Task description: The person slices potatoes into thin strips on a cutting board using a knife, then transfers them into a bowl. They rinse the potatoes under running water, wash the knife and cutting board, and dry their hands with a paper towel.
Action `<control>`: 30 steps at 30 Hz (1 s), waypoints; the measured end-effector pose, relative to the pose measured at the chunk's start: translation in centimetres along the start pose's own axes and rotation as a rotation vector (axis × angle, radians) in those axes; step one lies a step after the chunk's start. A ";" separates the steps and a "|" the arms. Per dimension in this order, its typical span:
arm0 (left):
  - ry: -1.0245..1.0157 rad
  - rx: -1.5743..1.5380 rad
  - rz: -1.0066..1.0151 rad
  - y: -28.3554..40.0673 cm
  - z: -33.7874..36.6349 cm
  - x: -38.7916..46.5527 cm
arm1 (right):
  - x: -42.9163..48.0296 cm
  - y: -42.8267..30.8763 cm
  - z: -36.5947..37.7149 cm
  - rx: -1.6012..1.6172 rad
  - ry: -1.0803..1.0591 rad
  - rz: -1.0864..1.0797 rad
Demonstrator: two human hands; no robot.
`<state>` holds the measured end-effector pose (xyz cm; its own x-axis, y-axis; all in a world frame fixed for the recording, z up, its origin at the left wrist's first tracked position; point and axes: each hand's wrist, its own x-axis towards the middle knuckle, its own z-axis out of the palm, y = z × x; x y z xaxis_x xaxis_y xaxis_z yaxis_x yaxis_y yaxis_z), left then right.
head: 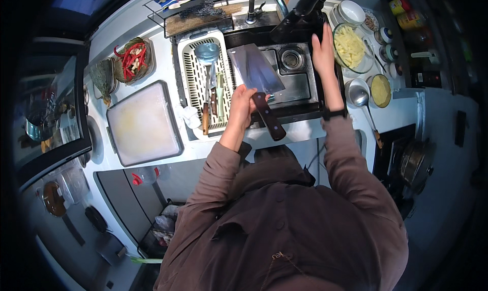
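My left hand grips a cleaver where blade and handle meet. Its broad steel blade lies over the left part of the black sink, and the dark riveted handle angles towards me. With fingers stretched out and nothing held, my right hand is over the sink's right side. Just right of it stands a glass bowl of cut pale strips, which look like potato. Left of the cleaver, a white slotted basket contains a ladle and other wooden-handled utensils.
A cutting board lies on the left counter, below a container of red chillies. The faucet and a black arm-like object rise behind the sink. At right are a metal ladle, a yellow-filled bowl and a pot.
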<state>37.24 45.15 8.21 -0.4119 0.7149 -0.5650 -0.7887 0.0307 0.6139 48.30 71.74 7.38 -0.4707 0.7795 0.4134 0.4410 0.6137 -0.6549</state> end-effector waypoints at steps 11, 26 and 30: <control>0.073 -0.039 -0.118 1.4 3.9 8.0 | 4.0 4.7 0.8 0.070 -0.195 -0.126; 0.127 -1.159 -0.387 0.0 -1.3 11.5 | 3.1 4.6 -0.4 0.129 -0.228 -0.045; 0.109 -1.424 -0.587 -1.5 0.3 9.6 | 3.3 4.5 -0.1 0.133 -0.197 -0.041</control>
<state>34.62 52.23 2.02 0.1215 0.7863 -0.6058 -0.5876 -0.4349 -0.6824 48.80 77.11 5.85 -0.6319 0.7066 0.3185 0.3200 0.6120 -0.7232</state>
